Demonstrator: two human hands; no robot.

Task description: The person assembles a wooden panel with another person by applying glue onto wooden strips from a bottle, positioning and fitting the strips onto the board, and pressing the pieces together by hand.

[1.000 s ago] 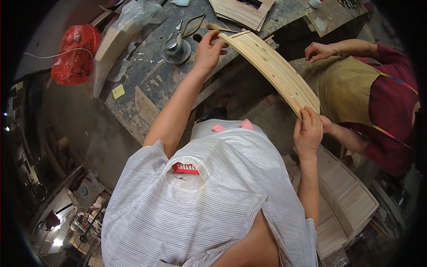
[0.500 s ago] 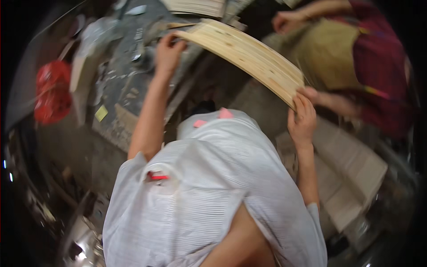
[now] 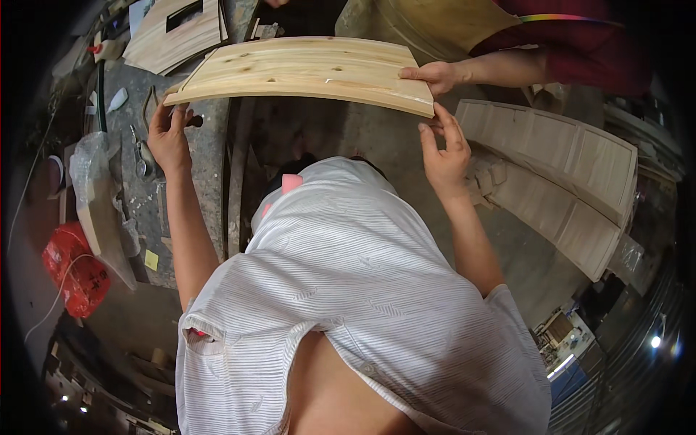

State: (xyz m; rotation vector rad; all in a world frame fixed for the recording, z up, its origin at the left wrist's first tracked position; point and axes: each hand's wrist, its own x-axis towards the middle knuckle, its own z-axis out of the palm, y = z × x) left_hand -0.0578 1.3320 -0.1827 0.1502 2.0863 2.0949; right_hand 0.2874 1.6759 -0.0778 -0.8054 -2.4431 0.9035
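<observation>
Wooden panel (image 3: 304, 69) gripped by both hands (image 3: 168, 138).

A woodworking shop — stacked wooden panels (image 3: 573, 174), cluttered workbench (image 3: 206, 152), scattered tools.

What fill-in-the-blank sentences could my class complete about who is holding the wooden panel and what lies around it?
1. The person's left hand and right hand each grip one ____ of the wooden panel.
2. A co-worker's hand rests on the panel's ____ end.
3. The bag at the lower left is ____ in colour.
4. More pale wooden panels are stacked to the person's ____.

Missing words: end; right; red; right
</observation>
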